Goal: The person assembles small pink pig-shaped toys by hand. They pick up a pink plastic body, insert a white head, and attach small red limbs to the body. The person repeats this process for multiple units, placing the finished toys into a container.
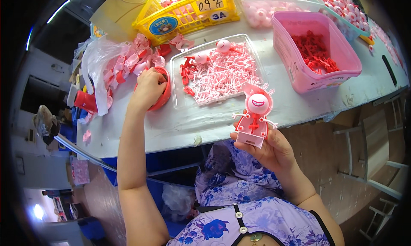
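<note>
My right hand [274, 147] holds a pink plastic toy figure [253, 123] upright by its base, just past the table's front edge. The figure has a round smiling face, thin white arms and red parts inside its open body. My left hand [150, 87] reaches into a small red bowl [161, 101], its fingers curled down past the rim. What those fingertips pinch, if anything, is hidden. Right of the bowl lies a clear tray [174, 81] with many small pink and white arm pieces [224, 72], some red parts [186, 72] and two pink ball heads [223, 45].
A pink tub [295, 70] of red parts stands at the right. Behind are a yellow basket [188, 21] and clear bins [278, 4] of pink heads. Pink shell pieces [126, 64] spill from a plastic bag [96, 66] at the left. A chair [374, 139] stands far right.
</note>
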`<state>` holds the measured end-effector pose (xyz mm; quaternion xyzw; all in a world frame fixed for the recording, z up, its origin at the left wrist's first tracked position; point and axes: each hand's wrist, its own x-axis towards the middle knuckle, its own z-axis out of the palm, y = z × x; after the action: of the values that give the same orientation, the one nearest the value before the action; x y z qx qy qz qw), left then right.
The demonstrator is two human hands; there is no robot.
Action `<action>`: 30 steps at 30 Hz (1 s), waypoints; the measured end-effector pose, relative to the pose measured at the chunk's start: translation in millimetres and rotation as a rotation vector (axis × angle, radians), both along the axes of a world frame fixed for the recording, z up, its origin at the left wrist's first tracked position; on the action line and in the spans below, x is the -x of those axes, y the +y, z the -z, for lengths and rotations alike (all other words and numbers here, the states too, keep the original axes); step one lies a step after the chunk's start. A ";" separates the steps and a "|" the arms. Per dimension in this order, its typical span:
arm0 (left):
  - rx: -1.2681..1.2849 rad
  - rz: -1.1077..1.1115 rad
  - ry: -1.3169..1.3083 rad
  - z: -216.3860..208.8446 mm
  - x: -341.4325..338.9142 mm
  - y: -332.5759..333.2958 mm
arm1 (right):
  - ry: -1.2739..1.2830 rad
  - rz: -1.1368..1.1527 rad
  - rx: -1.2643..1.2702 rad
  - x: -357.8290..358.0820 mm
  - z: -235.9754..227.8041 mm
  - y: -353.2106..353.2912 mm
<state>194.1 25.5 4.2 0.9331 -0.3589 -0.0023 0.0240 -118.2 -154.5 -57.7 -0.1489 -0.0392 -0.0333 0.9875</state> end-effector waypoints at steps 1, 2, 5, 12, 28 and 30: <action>0.006 0.004 -0.001 0.8 1.5 2.3 | -0.008 0.000 -0.004 0.1 1.4 0.1; 0.012 0.008 -0.001 1.4 3.1 3.8 | -0.003 0.002 0.000 0.3 1.5 -0.3; 0.189 0.056 -0.126 1.1 6.6 7.3 | 0.012 0.001 0.010 1.0 1.6 0.6; 0.084 0.098 -0.064 1.2 2.8 4.9 | -0.004 -0.028 0.010 -0.7 -2.2 6.1; 0.181 0.137 -0.087 9.7 -2.7 7.6 | 0.022 -0.048 0.006 -1.9 -2.9 10.0; 0.272 0.010 0.054 5.8 0.1 7.5 | 0.017 -0.045 -0.002 -1.2 -1.8 9.1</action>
<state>194.0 33.0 -1.6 0.9190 -0.3597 0.0214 0.1600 -117.0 -145.4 -55.9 -0.1473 -0.0339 -0.0097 0.9885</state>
